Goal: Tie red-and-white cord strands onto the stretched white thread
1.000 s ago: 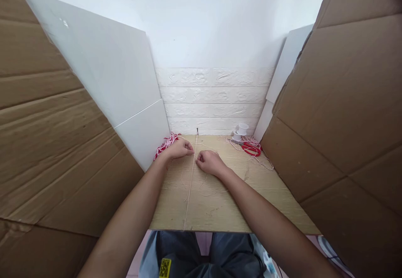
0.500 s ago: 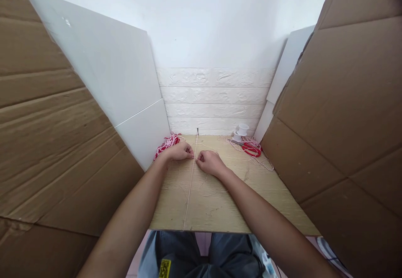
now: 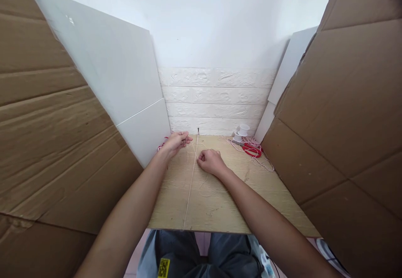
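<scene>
A pale cord (image 3: 190, 190) runs taut from a small dark hook (image 3: 198, 130) at the wall to the table's front edge. Left of the cord, my left hand (image 3: 176, 142) is raised with a thin thread (image 3: 187, 152) pinched in its fingers; a loose length hangs below. My right hand (image 3: 211, 161) sits just right of the cord, thumb and finger pinched close beside it on what looks like thread, partly hidden. More thin thread (image 3: 205, 195) curls loosely on the table by my right wrist.
Red-handled scissors (image 3: 252, 150) lie at the back right among pink and white cords (image 3: 265, 166), beside white spools (image 3: 243, 129). A red and pink yarn bundle (image 3: 161, 145) is mostly behind my left hand. Cardboard panels (image 3: 339, 123) flank the wooden table (image 3: 220, 215).
My left hand has moved up and away from the cord to the left, drawing thread with it, and now covers more of the yarn bundle. My right hand has barely moved.
</scene>
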`<state>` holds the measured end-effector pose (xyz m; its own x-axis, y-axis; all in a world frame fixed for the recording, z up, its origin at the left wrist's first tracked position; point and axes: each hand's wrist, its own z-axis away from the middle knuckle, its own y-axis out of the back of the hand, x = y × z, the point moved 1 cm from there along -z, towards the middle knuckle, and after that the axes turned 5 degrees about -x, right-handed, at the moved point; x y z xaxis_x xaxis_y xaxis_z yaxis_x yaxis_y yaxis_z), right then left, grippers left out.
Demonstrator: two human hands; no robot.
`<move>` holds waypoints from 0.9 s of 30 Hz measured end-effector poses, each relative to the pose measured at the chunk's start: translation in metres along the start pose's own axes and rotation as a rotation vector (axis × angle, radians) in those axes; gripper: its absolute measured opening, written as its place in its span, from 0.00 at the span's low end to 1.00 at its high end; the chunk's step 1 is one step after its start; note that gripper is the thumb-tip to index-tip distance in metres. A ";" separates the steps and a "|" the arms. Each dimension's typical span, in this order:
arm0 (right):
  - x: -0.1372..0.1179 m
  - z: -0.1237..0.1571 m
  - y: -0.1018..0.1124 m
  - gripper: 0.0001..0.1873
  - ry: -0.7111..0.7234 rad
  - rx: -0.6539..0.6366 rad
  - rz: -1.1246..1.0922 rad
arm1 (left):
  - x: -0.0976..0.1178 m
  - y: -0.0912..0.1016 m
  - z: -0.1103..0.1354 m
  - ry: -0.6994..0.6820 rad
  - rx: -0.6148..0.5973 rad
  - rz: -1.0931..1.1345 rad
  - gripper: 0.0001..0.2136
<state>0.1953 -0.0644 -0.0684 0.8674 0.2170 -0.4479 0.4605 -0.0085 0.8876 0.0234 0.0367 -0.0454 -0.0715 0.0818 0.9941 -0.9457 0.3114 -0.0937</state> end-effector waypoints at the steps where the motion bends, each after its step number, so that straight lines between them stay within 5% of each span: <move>1: 0.000 0.000 0.000 0.07 -0.003 0.000 0.000 | 0.001 0.000 0.000 0.001 0.022 0.045 0.08; 13: 0.008 -0.005 -0.003 0.07 -0.040 0.009 -0.035 | 0.011 0.005 0.003 -0.116 0.023 0.420 0.07; 19: 0.009 -0.005 -0.004 0.06 -0.037 0.008 -0.061 | 0.025 0.005 0.014 -0.172 -0.099 0.624 0.06; 27: 0.010 -0.004 -0.001 0.11 -0.110 0.037 -0.107 | 0.037 -0.004 0.035 -0.256 -0.195 0.618 0.08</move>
<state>0.2031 -0.0586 -0.0738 0.8276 0.1108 -0.5503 0.5560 -0.0279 0.8307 0.0132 0.0058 -0.0065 -0.6732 0.0807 0.7350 -0.6350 0.4463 -0.6306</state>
